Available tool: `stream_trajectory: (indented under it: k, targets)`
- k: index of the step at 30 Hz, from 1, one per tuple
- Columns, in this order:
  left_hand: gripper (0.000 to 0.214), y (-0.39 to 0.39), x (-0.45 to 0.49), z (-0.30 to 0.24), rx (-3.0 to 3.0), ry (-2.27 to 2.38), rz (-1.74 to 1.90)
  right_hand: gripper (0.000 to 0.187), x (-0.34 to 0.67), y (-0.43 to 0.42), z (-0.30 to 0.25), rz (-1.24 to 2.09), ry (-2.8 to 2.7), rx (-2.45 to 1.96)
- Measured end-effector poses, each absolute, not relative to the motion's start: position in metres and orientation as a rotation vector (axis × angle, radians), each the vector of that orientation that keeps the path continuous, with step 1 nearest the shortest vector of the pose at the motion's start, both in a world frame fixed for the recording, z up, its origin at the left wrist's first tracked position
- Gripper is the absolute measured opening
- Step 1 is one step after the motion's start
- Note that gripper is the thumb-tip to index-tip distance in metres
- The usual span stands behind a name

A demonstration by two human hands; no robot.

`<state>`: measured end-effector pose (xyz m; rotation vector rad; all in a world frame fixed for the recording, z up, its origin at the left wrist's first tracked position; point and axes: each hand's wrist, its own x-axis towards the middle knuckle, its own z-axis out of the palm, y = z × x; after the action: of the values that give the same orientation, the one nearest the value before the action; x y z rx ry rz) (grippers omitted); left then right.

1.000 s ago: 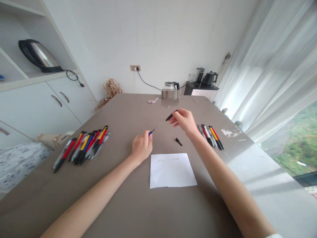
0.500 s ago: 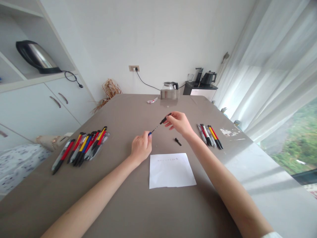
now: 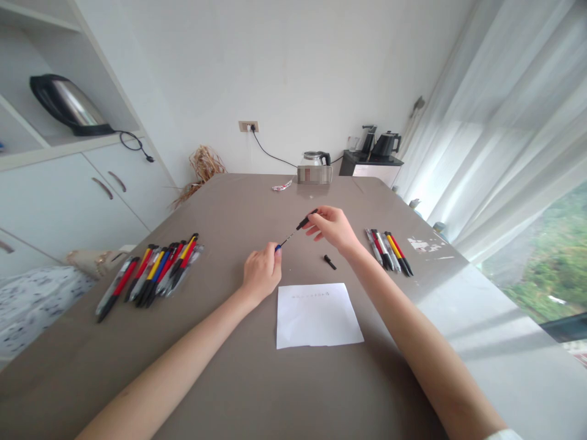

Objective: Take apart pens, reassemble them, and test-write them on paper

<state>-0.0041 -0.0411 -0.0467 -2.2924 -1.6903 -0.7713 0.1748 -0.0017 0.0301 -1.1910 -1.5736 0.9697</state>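
My left hand point(image 3: 263, 269) is closed around a pen barrel whose blue end point(image 3: 277, 247) shows past the fingers; the rest is hidden in the fist. A thin pen refill point(image 3: 288, 237) spans the gap between that end and a black pen part point(image 3: 303, 222), which my right hand point(image 3: 334, 226) pinches in its fingertips. Below my right hand a small black pen piece point(image 3: 329, 262) lies on the table. Nearer to me is a white sheet of paper point(image 3: 320, 318) with a faint line of writing along its top.
Several pens point(image 3: 153, 272) in red, yellow, blue and clear lie at the left of the brown table point(image 3: 220, 385). Another group of pens point(image 3: 389, 252) lies at the right. A glass kettle point(image 3: 312, 159) and a blurred box point(image 3: 314, 175) stand at the far edge.
Almost nothing differs. Both hands hold the same pen parts in the same places, with the refill still stretched between them.
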Motion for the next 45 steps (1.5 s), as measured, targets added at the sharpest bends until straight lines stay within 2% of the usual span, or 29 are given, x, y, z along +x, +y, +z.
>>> stream_trajectory:
  k: [16, 36, 45]
  targets:
    - [0.025, -0.043, -0.003, -0.046, -2.322, -1.737, -0.752, 0.016, 0.164, -0.007, 0.021, 1.131, -1.904, -1.188]
    - [0.030, -0.045, -0.002, -0.045, -2.323, -1.775, -0.661, 0.019, 0.166, -0.010, 0.022, 1.117, -2.038, -1.226]
    - [0.035, -0.044, -0.003, -0.048, -2.340, -1.754, -0.704, 0.037, 0.167, -0.011, 0.022, 1.207, -2.043, -1.258]
